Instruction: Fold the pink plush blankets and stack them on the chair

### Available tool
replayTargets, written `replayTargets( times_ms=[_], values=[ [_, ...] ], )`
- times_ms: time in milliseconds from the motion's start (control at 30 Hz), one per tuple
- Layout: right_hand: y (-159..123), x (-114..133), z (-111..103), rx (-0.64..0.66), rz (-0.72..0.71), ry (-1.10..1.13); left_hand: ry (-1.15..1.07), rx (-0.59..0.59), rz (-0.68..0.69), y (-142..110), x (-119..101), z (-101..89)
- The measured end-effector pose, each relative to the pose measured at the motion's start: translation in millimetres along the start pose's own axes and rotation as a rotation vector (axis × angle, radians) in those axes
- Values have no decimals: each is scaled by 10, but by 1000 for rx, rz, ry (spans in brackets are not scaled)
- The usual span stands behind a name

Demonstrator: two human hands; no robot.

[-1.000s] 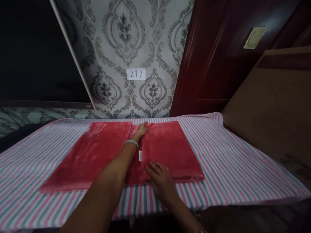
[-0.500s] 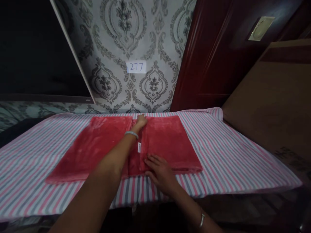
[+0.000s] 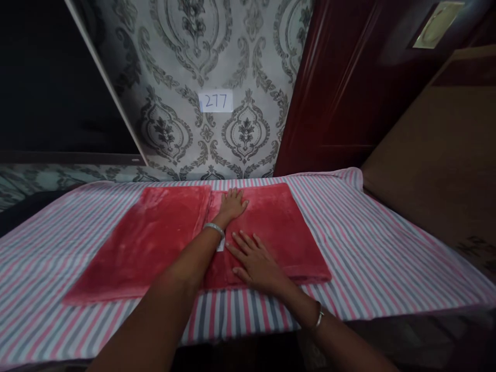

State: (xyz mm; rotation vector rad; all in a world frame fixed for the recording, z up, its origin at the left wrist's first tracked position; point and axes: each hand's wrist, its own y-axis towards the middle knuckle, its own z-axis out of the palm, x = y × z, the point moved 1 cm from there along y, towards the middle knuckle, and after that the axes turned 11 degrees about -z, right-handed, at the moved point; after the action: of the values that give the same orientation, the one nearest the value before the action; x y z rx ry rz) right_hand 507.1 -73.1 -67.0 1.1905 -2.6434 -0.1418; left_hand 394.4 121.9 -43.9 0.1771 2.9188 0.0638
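A red plush blanket (image 3: 155, 237) lies folded on the striped cloth, its left and right sides turned in towards a narrow gap. A small white label (image 3: 220, 245) shows in that gap, partly covered by my left wrist. My left hand (image 3: 233, 204) rests spread on the far inner edge of the right fold. Nearer to me, my right hand (image 3: 258, 263) lies flat with fingers apart on the same fold, by its near inner corner. Neither hand grips the fabric.
A pink, grey and white striped cloth (image 3: 372, 248) covers the table. Behind it are patterned wallpaper with a paper marked 277 (image 3: 216, 101) and a dark screen (image 3: 62, 82) at left. A cardboard box (image 3: 437, 170) and a dark red door (image 3: 344, 88) stand at right.
My left hand has come nearer from the blanket's far edge and opened flat on the right fold. My right hand has slid slightly, its fingers now more spread. The view has tilted slightly.
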Motion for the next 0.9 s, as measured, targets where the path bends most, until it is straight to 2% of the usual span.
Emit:
replayTargets(
  times_ms=[233, 367, 467, 533, 567, 667, 767, 900],
  values=[
    [16, 31, -42, -31, 4, 78, 14, -19, 13, 53, 11, 40],
    [-1, -62, -143, -84, -16, 196, -47, 62, -21, 94, 48, -56],
    [5, -392, -459, -264, 43, 254, -77, 121, -67, 138, 4, -211],
    [77, -725, -752, -390, 194, 204, -86, 62, -88, 148, -119, -328],
    [143, -901, -892, -414, 290, 166, -95, 18, -89, 144, -209, -377],
    [407, -1347, -1157, -336, 566, 58, -113, -72, -73, 102, -520, -442],
    [587, -1582, -1092, -288, 714, -4, -91, -83, -75, 35, -702, -344],
    [545, -1708, -677, -195, 755, -55, -27, -101, -102, -31, -614, -66]
  ],
)
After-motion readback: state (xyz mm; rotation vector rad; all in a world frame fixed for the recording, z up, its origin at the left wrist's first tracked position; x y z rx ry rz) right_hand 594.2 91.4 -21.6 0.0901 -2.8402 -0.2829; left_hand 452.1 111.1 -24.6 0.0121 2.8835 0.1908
